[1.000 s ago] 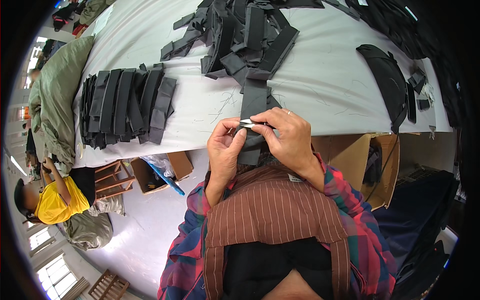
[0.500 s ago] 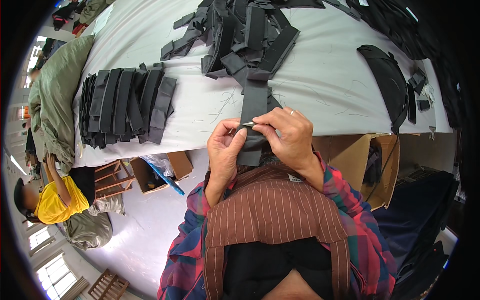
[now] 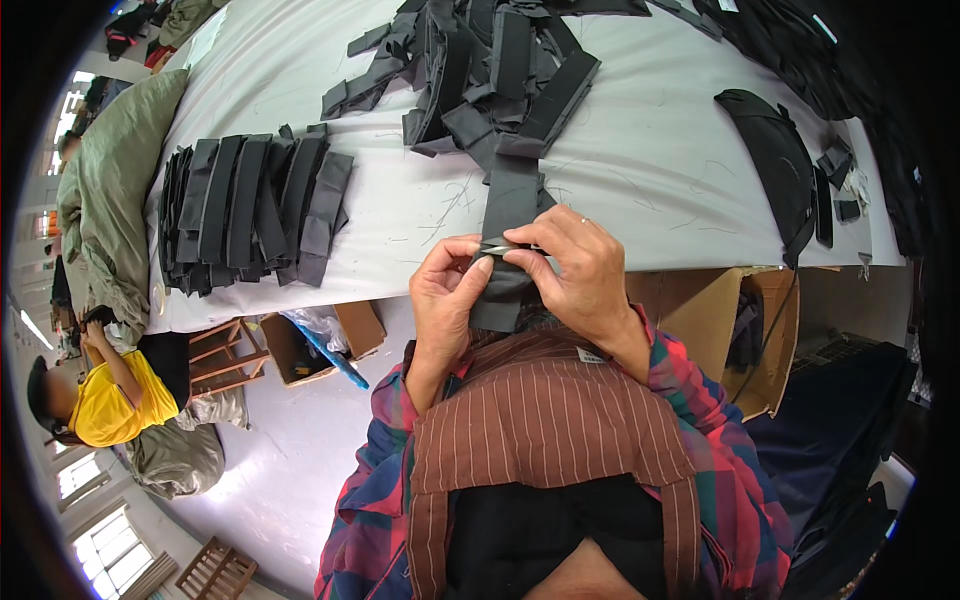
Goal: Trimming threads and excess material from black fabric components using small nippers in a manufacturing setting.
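Observation:
A long dark grey fabric strip (image 3: 513, 195) runs from a loose heap of strips (image 3: 490, 70) at the far middle down to the table's near edge. With thumb and fingers closed, my left hand (image 3: 448, 285) pinches the strip near its lower end. My right hand (image 3: 573, 262) grips a small pointed metal tool (image 3: 497, 250), its tip lying across the strip close to my left fingertips. Most of the tool is hidden in the fingers, so its kind is unclear. The strip's lower end hangs toward my striped brown apron (image 3: 560, 410).
Stacked dark strips (image 3: 250, 210) lie in a row at left on the white-covered table (image 3: 400, 190). A black curved fabric piece (image 3: 768, 165) rests at right. Below the edge are cardboard boxes (image 3: 700, 315). A person in yellow (image 3: 125, 400) works at far left.
Both hands stay almost in place, the right fingers shifting slightly. More of the metal tool's tip shows across the strip. The person at left has moved their hands a little.

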Demonstrator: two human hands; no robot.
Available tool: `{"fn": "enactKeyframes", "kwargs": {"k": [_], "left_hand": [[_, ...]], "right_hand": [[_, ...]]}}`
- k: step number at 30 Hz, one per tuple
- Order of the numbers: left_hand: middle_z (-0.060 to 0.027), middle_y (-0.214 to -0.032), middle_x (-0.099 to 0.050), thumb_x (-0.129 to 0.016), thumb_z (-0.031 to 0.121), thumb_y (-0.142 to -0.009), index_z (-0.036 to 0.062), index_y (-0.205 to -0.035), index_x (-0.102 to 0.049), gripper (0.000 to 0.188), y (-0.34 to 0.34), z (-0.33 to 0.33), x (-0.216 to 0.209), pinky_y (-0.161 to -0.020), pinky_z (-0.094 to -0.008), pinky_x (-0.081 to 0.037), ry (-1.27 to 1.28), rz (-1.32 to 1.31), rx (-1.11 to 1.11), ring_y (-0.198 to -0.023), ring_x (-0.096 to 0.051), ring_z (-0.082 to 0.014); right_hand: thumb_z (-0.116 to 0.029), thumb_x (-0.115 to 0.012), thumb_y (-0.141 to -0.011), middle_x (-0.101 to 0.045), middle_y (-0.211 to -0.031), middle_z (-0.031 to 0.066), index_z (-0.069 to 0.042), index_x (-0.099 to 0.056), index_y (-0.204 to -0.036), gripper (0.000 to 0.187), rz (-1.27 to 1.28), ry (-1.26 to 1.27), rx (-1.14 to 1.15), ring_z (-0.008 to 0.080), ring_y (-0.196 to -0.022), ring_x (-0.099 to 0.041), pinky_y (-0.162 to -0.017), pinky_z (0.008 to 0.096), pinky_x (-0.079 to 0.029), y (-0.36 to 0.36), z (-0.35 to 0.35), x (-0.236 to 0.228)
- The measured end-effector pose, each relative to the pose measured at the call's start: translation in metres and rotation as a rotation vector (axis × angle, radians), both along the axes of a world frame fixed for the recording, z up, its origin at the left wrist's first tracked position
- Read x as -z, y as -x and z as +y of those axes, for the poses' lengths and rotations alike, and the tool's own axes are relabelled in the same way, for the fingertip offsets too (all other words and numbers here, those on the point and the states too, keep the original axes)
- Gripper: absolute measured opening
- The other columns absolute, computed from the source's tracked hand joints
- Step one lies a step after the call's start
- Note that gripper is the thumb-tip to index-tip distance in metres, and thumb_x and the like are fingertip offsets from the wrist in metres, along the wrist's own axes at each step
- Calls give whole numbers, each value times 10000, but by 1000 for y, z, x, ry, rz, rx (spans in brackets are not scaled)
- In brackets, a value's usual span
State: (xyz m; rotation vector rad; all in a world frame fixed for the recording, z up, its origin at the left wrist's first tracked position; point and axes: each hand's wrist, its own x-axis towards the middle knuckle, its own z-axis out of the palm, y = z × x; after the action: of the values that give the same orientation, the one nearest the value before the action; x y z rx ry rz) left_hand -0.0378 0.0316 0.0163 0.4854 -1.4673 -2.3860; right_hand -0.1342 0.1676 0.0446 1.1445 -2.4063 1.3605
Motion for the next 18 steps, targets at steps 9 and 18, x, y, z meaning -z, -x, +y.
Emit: {"fn": "enactKeyframes", "kwargs": {"k": [9,18], "left_hand": [[-87,-1091,-594,-631,-14,-857,-27,-1002,-593,150,0,-1,2,-859,-242,-444,80,6,-2,-938,-565,-111],[-86,-1067,-621,-635,-9,-858,-23,-993,-600,140,1,-1,-6,-838,-237,-461,-10,-13,30,-916,-580,-105]], "right_hand": [[-148,-763,-698,-549,-834,53,-112,-691,-885,204,2,-38,33,226,-656,-571,-568,337,-449,1,3,-2],[-168,-764,-683,-556,-824,42,-132,-684,-864,201,103,-23,18,215,-630,-543,-576,319,-407,4,1,2]]}}
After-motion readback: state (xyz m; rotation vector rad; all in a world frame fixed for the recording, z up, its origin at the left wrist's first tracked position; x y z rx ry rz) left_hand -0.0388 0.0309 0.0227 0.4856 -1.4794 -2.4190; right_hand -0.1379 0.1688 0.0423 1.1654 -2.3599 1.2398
